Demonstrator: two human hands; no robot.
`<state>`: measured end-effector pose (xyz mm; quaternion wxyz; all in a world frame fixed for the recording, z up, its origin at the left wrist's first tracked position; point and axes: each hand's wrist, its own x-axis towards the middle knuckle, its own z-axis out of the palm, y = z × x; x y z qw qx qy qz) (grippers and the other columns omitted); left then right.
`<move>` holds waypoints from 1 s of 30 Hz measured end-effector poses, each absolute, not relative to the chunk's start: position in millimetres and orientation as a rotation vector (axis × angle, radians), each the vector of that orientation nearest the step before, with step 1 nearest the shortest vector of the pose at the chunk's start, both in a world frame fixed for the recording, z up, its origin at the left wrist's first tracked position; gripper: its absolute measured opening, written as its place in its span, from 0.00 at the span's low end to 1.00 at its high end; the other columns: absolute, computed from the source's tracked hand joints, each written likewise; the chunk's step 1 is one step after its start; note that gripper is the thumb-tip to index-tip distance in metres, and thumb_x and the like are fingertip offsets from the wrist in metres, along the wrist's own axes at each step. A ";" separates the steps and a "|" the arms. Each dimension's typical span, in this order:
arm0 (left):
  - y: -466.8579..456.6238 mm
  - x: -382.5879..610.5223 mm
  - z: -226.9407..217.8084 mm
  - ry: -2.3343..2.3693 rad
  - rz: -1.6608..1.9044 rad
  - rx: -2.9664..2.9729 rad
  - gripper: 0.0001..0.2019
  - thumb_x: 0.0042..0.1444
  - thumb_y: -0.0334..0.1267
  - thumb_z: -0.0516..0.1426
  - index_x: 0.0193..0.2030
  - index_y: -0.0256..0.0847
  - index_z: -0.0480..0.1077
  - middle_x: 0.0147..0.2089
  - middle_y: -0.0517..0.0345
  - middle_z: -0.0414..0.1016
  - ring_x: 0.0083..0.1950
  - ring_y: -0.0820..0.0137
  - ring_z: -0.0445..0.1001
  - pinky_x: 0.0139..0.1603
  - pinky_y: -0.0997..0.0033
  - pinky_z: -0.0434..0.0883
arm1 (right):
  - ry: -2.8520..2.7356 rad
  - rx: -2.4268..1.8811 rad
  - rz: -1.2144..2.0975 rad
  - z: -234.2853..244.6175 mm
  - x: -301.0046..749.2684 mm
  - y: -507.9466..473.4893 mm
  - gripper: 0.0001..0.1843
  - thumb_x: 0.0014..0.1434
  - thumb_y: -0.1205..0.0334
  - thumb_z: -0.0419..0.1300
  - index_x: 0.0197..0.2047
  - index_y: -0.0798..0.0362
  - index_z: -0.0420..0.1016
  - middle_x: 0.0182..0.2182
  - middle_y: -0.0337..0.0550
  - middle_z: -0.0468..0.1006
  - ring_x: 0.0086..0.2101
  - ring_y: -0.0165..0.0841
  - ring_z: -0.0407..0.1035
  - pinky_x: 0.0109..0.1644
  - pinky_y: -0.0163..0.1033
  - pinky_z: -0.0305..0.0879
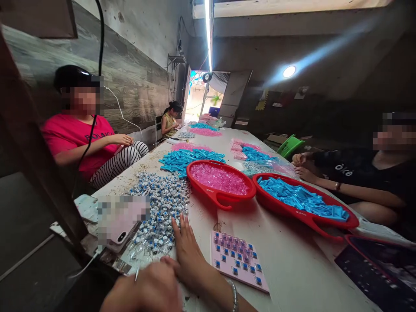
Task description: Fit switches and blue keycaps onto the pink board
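My right hand (pixel 189 250) lies with its fingers stretched out at the right edge of a heap of small blue-and-white parts (pixel 159 208). A beaded bracelet (pixel 234 295) circles that wrist. My left hand (pixel 144 288) is closed and smeared by motion, low in front of the heap; a thin shiny sliver shows at its knuckles, and what its fingers hold is hidden. Right of my right hand lies a pink board (pixel 224 269) with rows of small blue-topped parts, several under clear pinkish caps.
A phone (pixel 126 221) with a cable lies left of the heap. Red baskets hold pink clear pieces (pixel 217 177) and blue strips (pixel 302 199). More blue strips (pixel 191 159) are piled behind. People sit along both sides; a dark tray (pixel 380 264) stands at right.
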<state>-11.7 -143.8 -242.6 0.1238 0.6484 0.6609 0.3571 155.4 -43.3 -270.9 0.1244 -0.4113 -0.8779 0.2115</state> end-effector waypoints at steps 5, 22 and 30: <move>-115.2 -22.3 -272.7 1.926 0.963 2.161 0.27 0.55 0.40 0.54 0.62 0.51 0.57 0.64 0.53 0.60 0.64 0.55 0.58 0.62 0.51 0.61 | -2.497 -1.361 0.662 -279.5 155.7 -44.8 0.53 0.56 0.54 0.59 0.68 0.53 0.22 0.66 0.54 0.20 0.63 0.47 0.17 0.65 0.58 0.34; -88.9 -5.0 -305.2 2.268 0.645 2.058 0.43 0.53 0.55 0.54 0.69 0.39 0.40 0.70 0.35 0.34 0.69 0.49 0.40 0.64 0.44 0.52 | -2.516 -1.407 0.758 -271.0 149.3 -16.9 0.48 0.58 0.49 0.55 0.69 0.59 0.30 0.66 0.57 0.24 0.63 0.46 0.16 0.66 0.55 0.32; -62.1 12.8 -284.5 2.353 0.467 1.943 0.36 0.59 0.49 0.52 0.68 0.35 0.42 0.70 0.34 0.35 0.70 0.51 0.38 0.65 0.48 0.49 | -2.480 -1.512 0.714 -269.1 141.6 17.6 0.47 0.60 0.42 0.49 0.69 0.60 0.29 0.67 0.57 0.25 0.63 0.47 0.16 0.66 0.52 0.31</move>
